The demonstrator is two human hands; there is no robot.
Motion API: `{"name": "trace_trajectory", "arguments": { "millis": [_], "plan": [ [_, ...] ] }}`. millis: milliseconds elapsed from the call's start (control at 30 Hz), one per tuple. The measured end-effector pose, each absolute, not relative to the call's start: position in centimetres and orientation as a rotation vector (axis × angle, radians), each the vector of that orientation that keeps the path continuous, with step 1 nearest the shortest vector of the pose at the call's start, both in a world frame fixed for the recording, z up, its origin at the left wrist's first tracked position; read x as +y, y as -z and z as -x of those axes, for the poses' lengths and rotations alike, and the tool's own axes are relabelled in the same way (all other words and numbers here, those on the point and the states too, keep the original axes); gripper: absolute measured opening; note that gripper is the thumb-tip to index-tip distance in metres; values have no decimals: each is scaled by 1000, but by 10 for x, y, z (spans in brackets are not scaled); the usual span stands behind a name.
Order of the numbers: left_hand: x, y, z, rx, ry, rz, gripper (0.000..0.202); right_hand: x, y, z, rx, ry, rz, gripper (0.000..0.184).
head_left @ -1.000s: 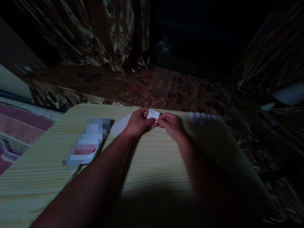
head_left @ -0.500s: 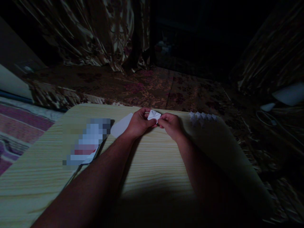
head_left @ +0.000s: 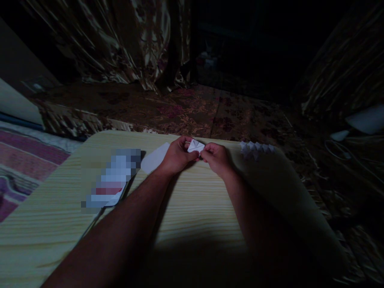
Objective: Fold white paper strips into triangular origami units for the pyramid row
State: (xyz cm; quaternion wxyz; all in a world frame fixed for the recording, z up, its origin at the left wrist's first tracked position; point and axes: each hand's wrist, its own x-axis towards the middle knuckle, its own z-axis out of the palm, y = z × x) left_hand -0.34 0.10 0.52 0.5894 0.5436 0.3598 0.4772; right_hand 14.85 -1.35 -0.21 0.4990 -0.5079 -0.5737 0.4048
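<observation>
A small piece of folded white paper (head_left: 196, 146) with crease lines is held just above the far part of the table. My left hand (head_left: 180, 154) is closed on its left side, thumb along the near edge. At its right corner my right hand (head_left: 215, 157) pinches the paper between thumb and fingers. Beside my left hand lies a stack or sheet of white paper (head_left: 154, 159). Several small folded paper pieces (head_left: 257, 148) stand in rows to the right of my right hand.
The pale wood-grain table (head_left: 192, 204) has a phone-like device (head_left: 114, 180), blurred out, on its left, with a cable running toward me. A patterned cloth-covered ledge (head_left: 180, 110) borders the far edge. A white lamp-like object (head_left: 366, 120) and cord sit at right.
Both hands keep their grip on the folded paper, and the fingers have shifted only slightly. The whole view has moved a few pixels.
</observation>
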Motion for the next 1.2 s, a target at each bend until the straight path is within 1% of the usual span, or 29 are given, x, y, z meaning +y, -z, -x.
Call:
{"name": "trace_trajectory", "arguments": {
  "millis": [300, 733, 933, 1200],
  "plan": [
    [0, -7, 2, 842, -1120, -1253, 45, -16, -3, -147, -1375, -1016, 1244, 11],
    [2, -4, 1, 875, -1151, -1390, 41, -13, 2, -147, -1357, -964, 1241, 13],
    [-1, -7, 0, 941, -1073, -1439, 28, -13, 0, -148, -1317, -944, 1231, 15],
    [-1, -5, 0, 964, -1064, -1455, 27, -14, 0, -149, -1298, -947, 1221, 14]
  ]
}}
